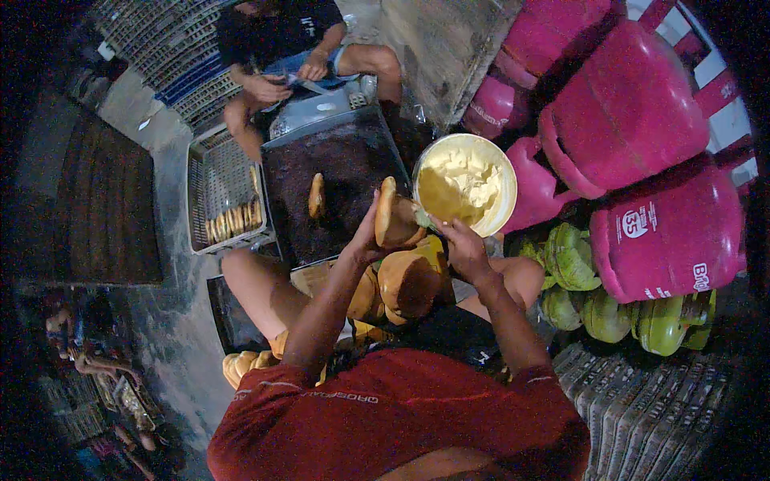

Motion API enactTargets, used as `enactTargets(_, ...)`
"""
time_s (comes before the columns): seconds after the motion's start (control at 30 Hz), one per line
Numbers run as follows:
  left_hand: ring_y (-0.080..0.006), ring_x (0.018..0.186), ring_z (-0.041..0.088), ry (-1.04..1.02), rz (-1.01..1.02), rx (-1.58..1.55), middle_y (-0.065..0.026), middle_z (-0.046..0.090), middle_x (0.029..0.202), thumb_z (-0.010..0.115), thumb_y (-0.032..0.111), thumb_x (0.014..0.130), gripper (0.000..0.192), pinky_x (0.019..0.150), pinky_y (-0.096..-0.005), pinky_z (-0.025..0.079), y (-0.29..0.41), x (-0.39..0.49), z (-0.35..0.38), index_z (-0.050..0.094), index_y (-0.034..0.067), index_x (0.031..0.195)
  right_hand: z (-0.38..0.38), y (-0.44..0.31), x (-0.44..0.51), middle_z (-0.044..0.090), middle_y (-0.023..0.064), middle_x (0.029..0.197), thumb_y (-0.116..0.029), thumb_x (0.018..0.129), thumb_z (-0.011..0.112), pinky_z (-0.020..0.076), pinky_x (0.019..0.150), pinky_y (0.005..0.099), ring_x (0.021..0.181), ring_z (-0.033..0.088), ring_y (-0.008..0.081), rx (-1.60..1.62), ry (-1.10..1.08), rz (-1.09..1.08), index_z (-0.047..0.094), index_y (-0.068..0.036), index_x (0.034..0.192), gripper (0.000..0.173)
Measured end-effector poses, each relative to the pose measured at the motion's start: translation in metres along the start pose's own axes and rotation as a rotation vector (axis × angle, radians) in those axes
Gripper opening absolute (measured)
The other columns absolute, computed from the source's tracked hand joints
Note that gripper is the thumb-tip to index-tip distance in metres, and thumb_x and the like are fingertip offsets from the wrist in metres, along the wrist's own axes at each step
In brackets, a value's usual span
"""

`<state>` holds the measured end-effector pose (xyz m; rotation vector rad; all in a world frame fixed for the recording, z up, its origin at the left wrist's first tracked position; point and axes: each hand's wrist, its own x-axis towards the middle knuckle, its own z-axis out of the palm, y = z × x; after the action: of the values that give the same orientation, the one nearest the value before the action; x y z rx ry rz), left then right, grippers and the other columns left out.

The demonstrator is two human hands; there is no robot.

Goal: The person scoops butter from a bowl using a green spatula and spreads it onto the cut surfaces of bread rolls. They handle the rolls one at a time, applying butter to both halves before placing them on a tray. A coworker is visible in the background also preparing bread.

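My left hand (363, 233) holds a split bread bun (385, 210), its cut side turned to the right. In my right hand (464, 245) is a spreading tool (425, 219), its end at the bun's open side; the blade's shape is partly hidden. Just beyond that hand stands a white bucket (513, 195) of pale yellow spread (481, 180). More bread buns (409, 282) are heaped below my hands, between my legs. Ahead on the left is a large metal tray (394, 147) with a dark brown surface, on which another bun (316, 195) lies.
A grey plastic crate (191, 204) left of the tray holds a row of filled buns (234, 222). Opposite sits a person (283, 36) holding a thin blade-like object. Pink gas cylinders (625, 114) and green coconut-like fruits (607, 315) crowd the right. Stacked crates (637, 409) stand behind them.
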<state>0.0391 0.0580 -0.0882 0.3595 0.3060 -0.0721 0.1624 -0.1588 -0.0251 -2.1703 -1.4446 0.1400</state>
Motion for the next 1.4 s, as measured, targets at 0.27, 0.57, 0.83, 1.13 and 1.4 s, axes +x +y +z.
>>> enactTargets(0.27, -0.0269, 0.117, 0.064, 0.131, 0.120, -0.050, -0.0122, 0.062, 0.132, 0.044, 0.057, 0.102, 0.062, 0.104, -0.0434, 0.051, 0.011, -0.060, 0.015, 0.053, 0.007, 0.138, -0.069, -0.033, -0.013, 0.059, 0.0133, 0.091, -0.002, 0.078, 0.061, 0.0503, 0.078, 0.0471, 0.087, 0.061, 0.0360, 0.033, -0.217, -0.161, 0.063, -0.026, 0.136, 0.063)
enactTargets(0.57, -0.0223, 0.107, 0.067, -0.104, 0.185, 0.096, -0.0116, 0.066, 0.123, 0.048, 0.048, 0.104, 0.056, 0.097, -0.0374, 0.054, 0.016, -0.075, -0.018, 0.050, 0.004, 0.139, -0.055, -0.020, 0.036, 0.057, 0.0144, 0.091, 0.004, 0.080, 0.055, 0.0501, 0.079, 0.0440, 0.089, 0.061, 0.0341, -0.258, -0.059, -0.099, 0.064, -0.023, 0.136, 0.063)
enactTargets(0.83, -0.0255, 0.097, 0.070, 0.684, 0.901, 0.595, -0.0102, 0.070, 0.111, 0.077, 0.019, 0.089, 0.040, 0.088, -0.0372, 0.055, 0.029, -0.006, -0.092, 0.060, 0.002, 0.121, -0.020, -0.005, 0.005, 0.063, 0.0187, 0.104, 0.008, 0.083, 0.053, 0.0502, 0.091, 0.0431, 0.099, 0.063, 0.0375, 0.160, -0.113, 0.211, 0.061, -0.018, 0.137, 0.061)
enactTargets(1.13, -0.0326, 0.101, 0.070, 1.019, -0.074, 1.965, -0.0139, 0.072, 0.099, 0.071, 0.039, 0.089, 0.057, 0.085, -0.0427, 0.056, 0.088, 0.068, -0.133, 0.056, 0.002, 0.129, -0.013, 0.010, -0.009, 0.066, 0.0200, 0.099, 0.005, 0.089, 0.052, 0.0519, 0.088, 0.0394, 0.091, 0.066, 0.0316, 0.339, -0.094, 0.421, 0.060, -0.009, 0.137, 0.050)
enactTargets(1.4, -0.0394, 0.110, 0.066, 0.911, -0.266, 2.232, -0.0236, 0.060, 0.126, 0.063, 0.033, 0.094, 0.075, 0.085, -0.0442, 0.058, 0.093, 0.048, -0.098, 0.026, 0.015, 0.157, 0.002, 0.027, -0.005, 0.068, 0.0200, 0.114, 0.004, 0.090, 0.052, 0.0520, 0.089, 0.0366, 0.093, 0.067, 0.0259, 0.507, -0.067, 0.390, 0.059, -0.005, 0.136, 0.047)
